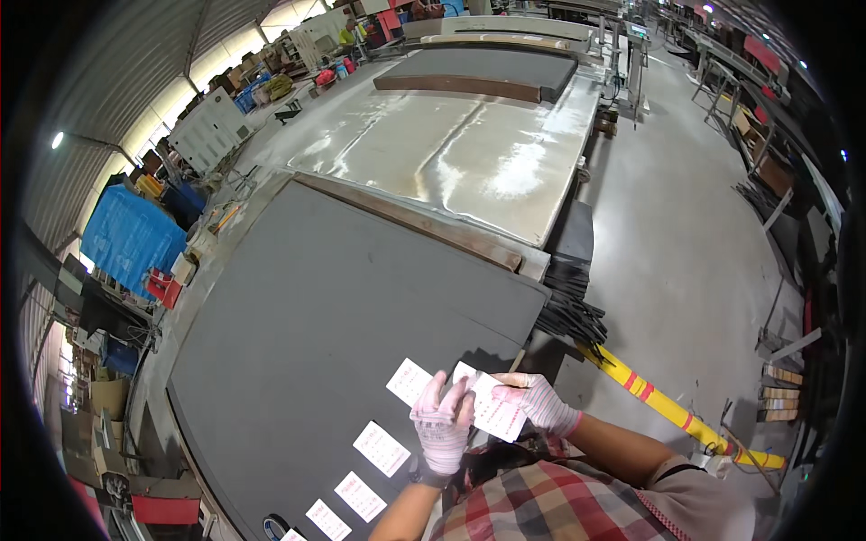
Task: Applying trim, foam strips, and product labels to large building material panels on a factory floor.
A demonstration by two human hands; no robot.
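My right hand (541, 404), in a striped knit glove, grips a few white printed paper labels (498, 413) between thumb and fingers. Just left of them is my left hand (442, 433), gloved too, its fingers stretched and apart over the near edge of a large dark grey sheet (352, 279). Behind its fingertips shows part of another white label (464, 371); whether the fingers touch it I cannot tell. A white label (408, 381) lies on the sheet beyond that hand. More white labels (380, 448) form a slanting row down to the lower left.
A roll of tape (275, 526) lies at the sheet's near left. Beyond the sheet is a pale metal table (505, 162) bearing another grey slab (487, 68). Black strips (573, 302) stick out at the right, above a yellow beam (672, 403). A blue tarp (133, 239) covers something at left.
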